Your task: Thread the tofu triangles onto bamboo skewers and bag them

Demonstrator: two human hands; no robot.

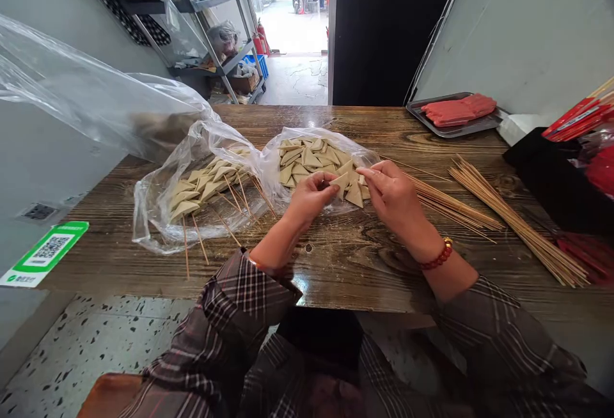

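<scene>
My left hand [314, 195] pinches a flat beige triangle, which looks like a tofu slice [341, 181], between thumb and fingers. Just to its right, my right hand [391, 193] is closed in a pinch; what its fingertips hold is hidden. Both hands are over the near side of an open clear bag [345, 138] filled with a pile of similar tofu triangles [309, 156]. On the left, another clear plastic bag [148, 213] holds tofu triangles threaded on skewers [200, 239], their bare ends pointing toward me. Loose bamboo skewers [455, 210] lie beside and partly behind my right wrist.
A second skewer bundle [522, 226] lies farther right on the wooden table [345, 258]. At the back right is a dark tray [460, 129] with red packets [458, 110]. A black container [542, 162] stands right, a green QR card [45, 253] left. Beyond is a shelf cart [215, 2].
</scene>
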